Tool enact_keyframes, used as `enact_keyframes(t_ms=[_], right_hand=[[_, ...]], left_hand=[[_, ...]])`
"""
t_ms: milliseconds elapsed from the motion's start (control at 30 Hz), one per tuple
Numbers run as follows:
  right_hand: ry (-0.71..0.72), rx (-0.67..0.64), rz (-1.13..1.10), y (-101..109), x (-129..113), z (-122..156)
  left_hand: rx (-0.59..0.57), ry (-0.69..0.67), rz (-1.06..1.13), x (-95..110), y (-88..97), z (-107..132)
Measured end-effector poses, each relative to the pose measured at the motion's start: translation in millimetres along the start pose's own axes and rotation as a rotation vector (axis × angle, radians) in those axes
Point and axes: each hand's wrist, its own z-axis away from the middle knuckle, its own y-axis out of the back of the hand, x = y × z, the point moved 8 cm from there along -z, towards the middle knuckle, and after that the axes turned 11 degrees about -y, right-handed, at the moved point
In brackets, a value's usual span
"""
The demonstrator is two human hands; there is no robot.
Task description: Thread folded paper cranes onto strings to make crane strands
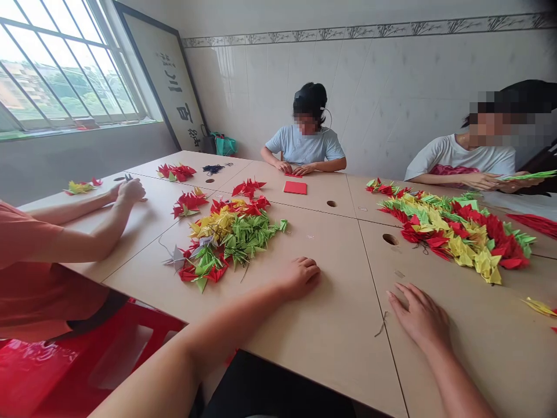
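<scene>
Origami cranes point(250, 235): mainly green, yellow, red, piled on the table point(331, 331) left of the left hand point(301, 277).
Thread scrap point(382, 325): beside the right hand point(421, 316).
Left hand: resting, fingers curled together.
Right hand: palm down, fingers slightly spread.
Red paper point(295, 187): before a seated person point(304, 145) opposite.

My left hand point(300, 278) and my right hand point(420, 313) are bare, and so are my forearms point(235, 319), slim and smooth in shape. My left arm point(185, 351) is bare also around the elbow, and on my lap I wear black cloth point(278, 386), of which only a part shows
</scene>
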Motion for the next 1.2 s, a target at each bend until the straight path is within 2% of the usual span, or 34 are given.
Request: enact_keyframes(t_ms=[433,1200], right_hand=[[0.003,-0.006,0.055,1.7,-5.1,2.5],[0.0,-0.006,0.019,-0.4,-1.0,-0.1]], left_hand=[[0.015,-0.013,-0.018,1.6,0.4,-1.9],[0.009,0.001,0.003,0.5,-1.6,-1.1]])
